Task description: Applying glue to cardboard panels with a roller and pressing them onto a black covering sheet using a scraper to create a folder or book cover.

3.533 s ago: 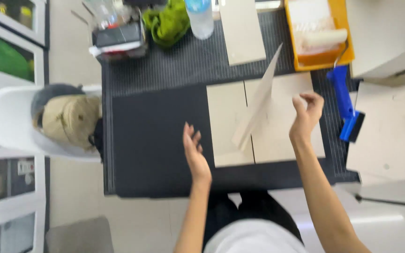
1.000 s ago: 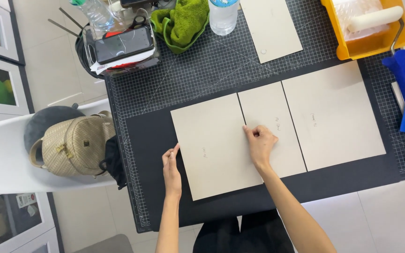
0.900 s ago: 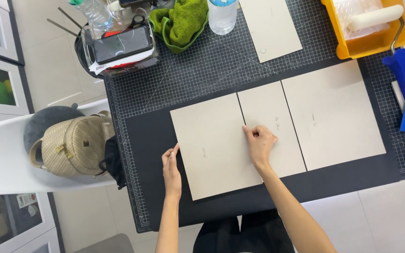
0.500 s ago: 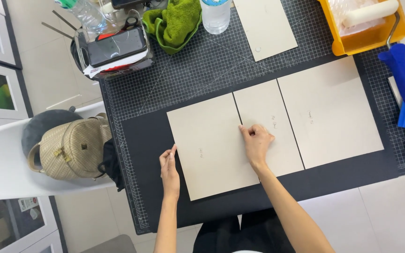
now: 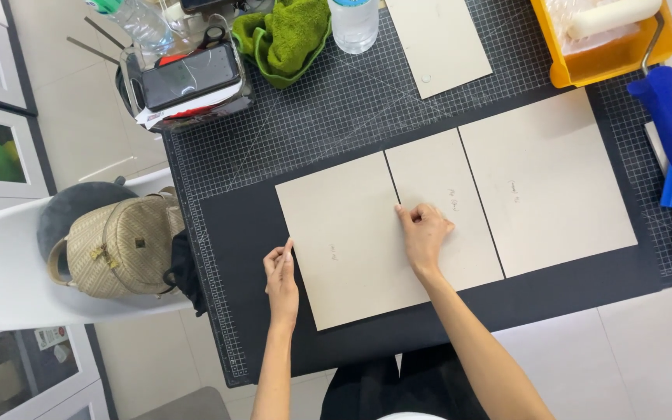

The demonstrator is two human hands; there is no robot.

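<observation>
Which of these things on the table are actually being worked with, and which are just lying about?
In use:
- left hand at the edge of the left board
- right hand on the middle board
- right board lined up beside them
- black sheet underneath

Lying about:
- green cloth
- water bottle
- yellow tray
- blue roller handle
- tan bag on the chair

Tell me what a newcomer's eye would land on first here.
Three pale boards lie side by side on a black sheet over the gridded cutting mat. The left hand touches the left board's edge and the right hand presses near the first seam. The yellow tray with a roller sits top right.
</observation>
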